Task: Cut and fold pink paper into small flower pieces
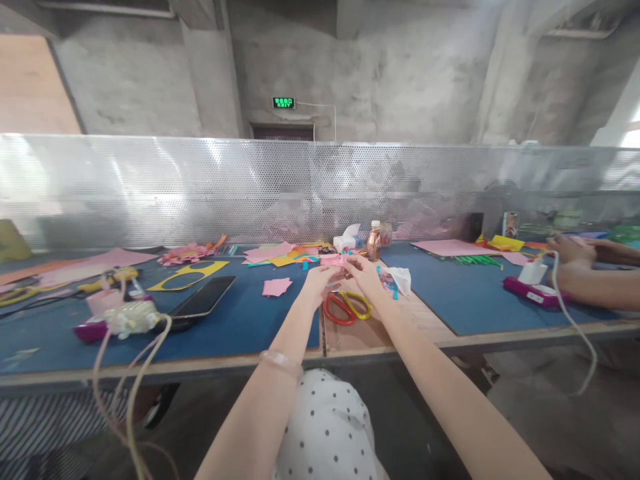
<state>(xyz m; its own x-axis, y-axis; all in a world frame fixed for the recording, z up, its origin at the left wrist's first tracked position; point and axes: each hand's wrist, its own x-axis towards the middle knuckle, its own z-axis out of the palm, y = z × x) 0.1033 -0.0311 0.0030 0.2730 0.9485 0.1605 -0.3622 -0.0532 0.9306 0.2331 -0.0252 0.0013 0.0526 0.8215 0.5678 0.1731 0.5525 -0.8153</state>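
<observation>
Both of my hands meet over the table in the middle of the head view, fingers closed on a small piece of pink paper (332,261). My left hand (320,279) grips it from the left, and my right hand (364,275) pinches its right end. Just below them lies a pair of scissors with one red and one yellow handle loop (341,319); its blades are hidden by my hands. A small stack of cut pink paper (277,287) rests to the left. Beside my right wrist is a crumpled white tissue (401,279).
A bottle (373,241) and a tissue pack (347,239) stand behind my hands. Leftward lie a phone (207,301), a yellow sheet with round holes (193,276), a pink paper flower (185,254) and a cabled power strip (95,329). Another person's hands (575,252) work at the right.
</observation>
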